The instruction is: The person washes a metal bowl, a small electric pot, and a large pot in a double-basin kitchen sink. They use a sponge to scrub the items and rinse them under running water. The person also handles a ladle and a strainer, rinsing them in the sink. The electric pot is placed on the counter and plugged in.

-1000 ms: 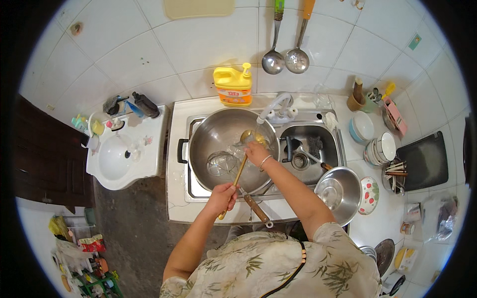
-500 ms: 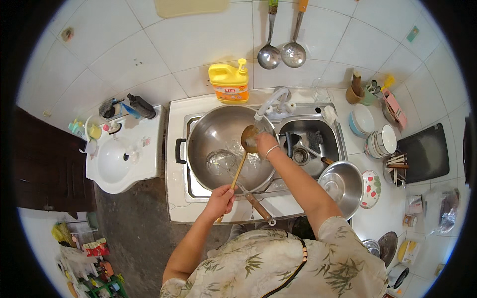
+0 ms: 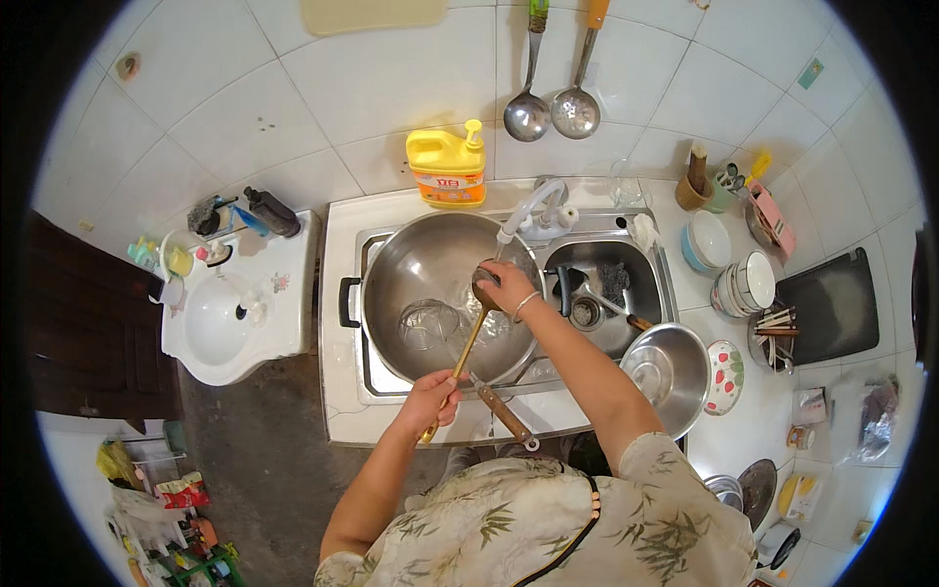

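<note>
A ladle with a golden handle (image 3: 471,342) slants over the large steel pot (image 3: 399,262) in the left sink basin. My left hand (image 3: 430,401) is closed around the handle at the pot's near rim. Across the ladle's bowl, now dark side up, lie the bent fingers of my right hand (image 3: 509,289), covering part of it. The end of the faucet's pale hose (image 3: 520,213) hangs just above this hand. Inside the pot rests a utensil with looped wires (image 3: 427,323). A wooden handle (image 3: 505,413) leans over the pot's near rim, apparently from the same utensil.
Right of the pot is a second basin (image 3: 626,274) with a scrubber and utensils. A steel bowl (image 3: 667,380) overlaps its near corner. A yellow jug (image 3: 446,186) stands behind the pot. Stacked bowls (image 3: 748,282) line the right counter; a white washbasin (image 3: 217,323) is at left.
The ladle's bowl has turned from its golden inside to a darker side. My right hand has shifted slightly left over it. My left hand keeps its hold on the handle.
</note>
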A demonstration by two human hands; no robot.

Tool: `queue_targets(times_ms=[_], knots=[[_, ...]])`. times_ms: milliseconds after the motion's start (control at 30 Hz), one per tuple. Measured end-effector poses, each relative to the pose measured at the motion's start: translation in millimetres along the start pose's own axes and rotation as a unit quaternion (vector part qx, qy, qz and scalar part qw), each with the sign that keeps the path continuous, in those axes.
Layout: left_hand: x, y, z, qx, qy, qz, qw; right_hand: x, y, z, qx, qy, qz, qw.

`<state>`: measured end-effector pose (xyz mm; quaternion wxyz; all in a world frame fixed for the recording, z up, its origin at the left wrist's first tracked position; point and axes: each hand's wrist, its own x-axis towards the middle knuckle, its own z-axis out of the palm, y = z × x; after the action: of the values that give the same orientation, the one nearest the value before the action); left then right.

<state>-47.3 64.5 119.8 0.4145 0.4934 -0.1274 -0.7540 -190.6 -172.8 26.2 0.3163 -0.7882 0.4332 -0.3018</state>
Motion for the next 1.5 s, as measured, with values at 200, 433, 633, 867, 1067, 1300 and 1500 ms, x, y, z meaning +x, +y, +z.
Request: queue_targets(times_ms=[200, 433, 633, 867, 1067, 1300, 1500], knots=[[1.9, -3.6, -0.1, -0.048, -0.013, 0.002, 0.999, 36.6, 6.6, -52.8, -0.032, 0.058, 0.078, 0.995], [-9.0, 9.5, -4.1, -0.044, -0.051, 0.014, 0.998, 70.7, 22.6, -65.8, -0.121, -0.010, 0.048, 0.991], [-13.4, 13.4, -0.8, -0.058, -0.030, 0.011, 0.998, 102.6, 69.5, -43.3, -0.211, -0.106, 0.082, 0.968], [-6.4, 8.4, -3.8, -0.057, -0.036, 0.014, 0.998, 91.4, 53.6, -44.3, -0.224, -0.041, 0.050, 0.973], [1.8, 4.0, 0.6, -0.047, -0.043, 0.028, 0.998, 13.2, -39.7, -53.8, -0.256, -0.174, -0.023, 0.951], [2.4, -6.7, 1.2, -0.070, -0.010, 0.041, 0.997, 44.3, -8.5, -54.2, -0.183, -0.061, 0.105, 0.976], [-5.3, 9.4, 11.1, -0.056, -0.022, 0.046, 0.997, 106.0, 89.8, -36.2, -0.233, -0.077, 0.080, 0.966]])
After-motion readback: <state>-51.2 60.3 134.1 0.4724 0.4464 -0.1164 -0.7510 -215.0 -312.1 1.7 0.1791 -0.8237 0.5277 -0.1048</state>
